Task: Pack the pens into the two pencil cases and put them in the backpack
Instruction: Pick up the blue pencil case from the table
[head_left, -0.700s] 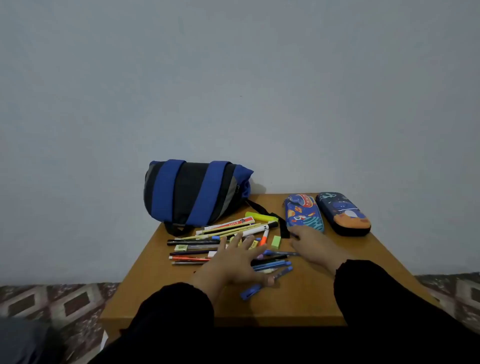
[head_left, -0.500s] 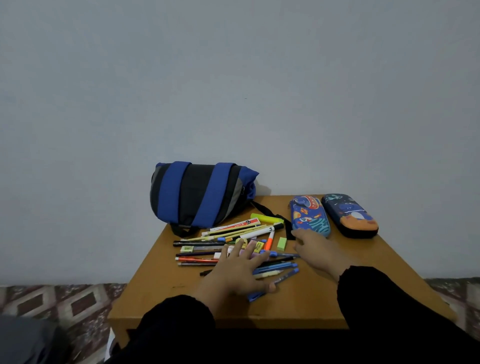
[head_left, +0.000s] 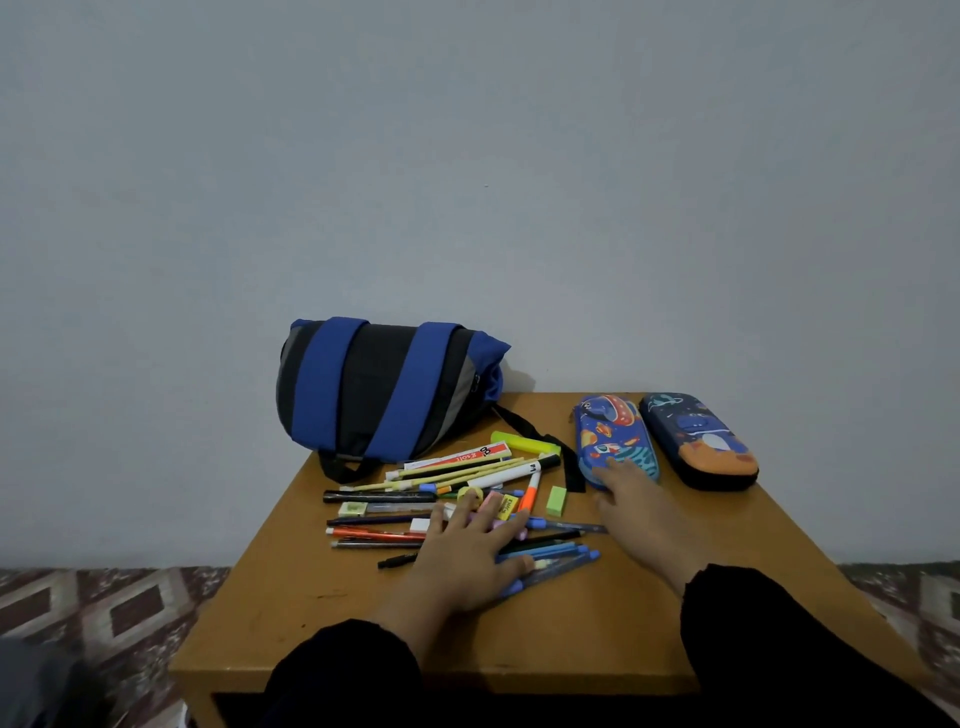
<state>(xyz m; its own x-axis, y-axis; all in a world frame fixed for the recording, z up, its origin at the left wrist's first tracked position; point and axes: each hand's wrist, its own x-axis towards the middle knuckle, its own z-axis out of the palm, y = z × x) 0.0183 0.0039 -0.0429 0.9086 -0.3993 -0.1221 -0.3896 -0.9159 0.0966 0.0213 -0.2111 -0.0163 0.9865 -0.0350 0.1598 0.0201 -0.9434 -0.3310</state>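
1. Head view, layout. A brown wooden surface (head_left: 311, 587) carries a blue, black and grey fabric backpack (head_left: 384, 387) at its far left, lying closed against the wall. In front of it lies a loose spread of pens, pencils and markers (head_left: 447, 499), with a small green eraser (head_left: 556, 501) beside them. Two hard-shell pencil cases stand side by side at the far right: a bright blue one with a space print (head_left: 613, 434) and a dark navy one with an orange end (head_left: 698, 439). Both appear zipped shut.

2. Head view, hands. The left hand (head_left: 467, 561) lies flat, fingers spread, on the near part of the spread; its grip is released and grasps nothing. The right hand (head_left: 639, 504) has advanced from the pens since a moment ago, and its fingertips now touch the near end of the bright blue case. Its grip is loose, not yet closed on the case.

3. Meaning for the task. Judged from this layout, packing has not begun: every pen is outside, and the reach suggests that opening the bright blue case comes first.
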